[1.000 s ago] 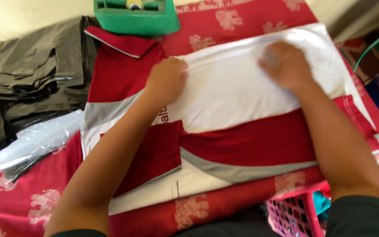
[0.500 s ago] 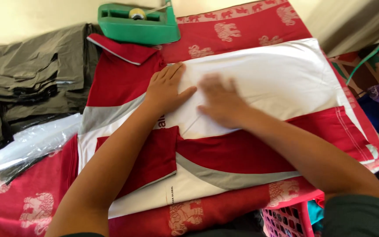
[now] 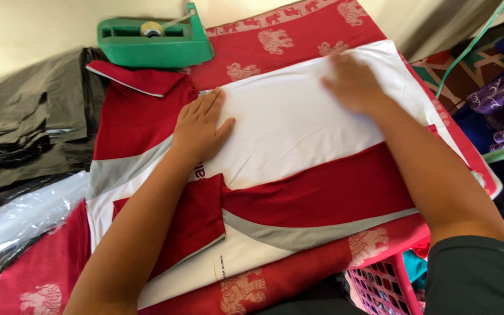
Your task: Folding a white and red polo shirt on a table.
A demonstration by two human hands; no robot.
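Left hand (image 3: pixel 198 129): flat on the white panel of the polo shirt (image 3: pixel 298 175), near the shirt's middle; fingers together and extended toward 12 o'clock, thumb out toward 3, pinching nothing.
Right hand (image 3: pixel 354 83): palm down on the same white panel at about 1 o'clock from the left hand, blurred; fingers appear loosely spread and hold nothing.
Polo shirt: red, white and grey, lying folded on the red elephant-print cloth (image 3: pixel 275 41) covering the worktop.
Long axis: runs roughly from 10 o'clock to 4 o'clock; the red collar (image 3: pixel 129 79) marks the 10 o'clock end, the hem end lies toward 3 to 4 o'clock.
Doing it well: judged from the pose, one flat palm should anchor while the other presses creases outward, keeping edges aligned.
Nearby: green tape dispenser (image 3: pixel 153 41) at 12 o'clock of the collar; dark folded garments (image 3: pixel 24 128) at 9 o'clock; clear plastic bags (image 3: pixel 24 213) at 8 o'clock.
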